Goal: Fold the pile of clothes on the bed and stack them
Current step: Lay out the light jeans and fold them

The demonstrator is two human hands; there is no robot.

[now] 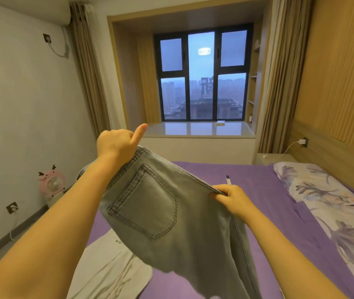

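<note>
Two hands on one garment, logged left to right. Far left on the floor by the wall: pink deer-faced fan [51, 184], irrelevant to the work. Left hand [117, 143] is raised, fingers curled round one end of the waistband, thumb sticking up free. Grey jeans [167, 214] hang in the air between the hands, above the bed [264, 190], back pocket facing me, legs dropping toward the near edge. Beneath them, on the purple sheet, lies a pale white garment [109, 264], crumpled, not yet folded. Right hand [232, 199] pinches the other end of the waistband, lower than the left, so the band slopes down to the right. Further right: small white tag-like item [228, 180] on the sheet, then a floral pillow [314, 186].

Handling, my judgement: denim is fairly heavy and stiff for cloth, holds a crease, unlikely to slip. Waistband corners are the sound places to grip; seams there are thick.

Not resolved: leg hems run out of frame at the bottom; whether the legs are aligned I cannot tell. White garment's type is unclear. No finished stack is visible.
</note>
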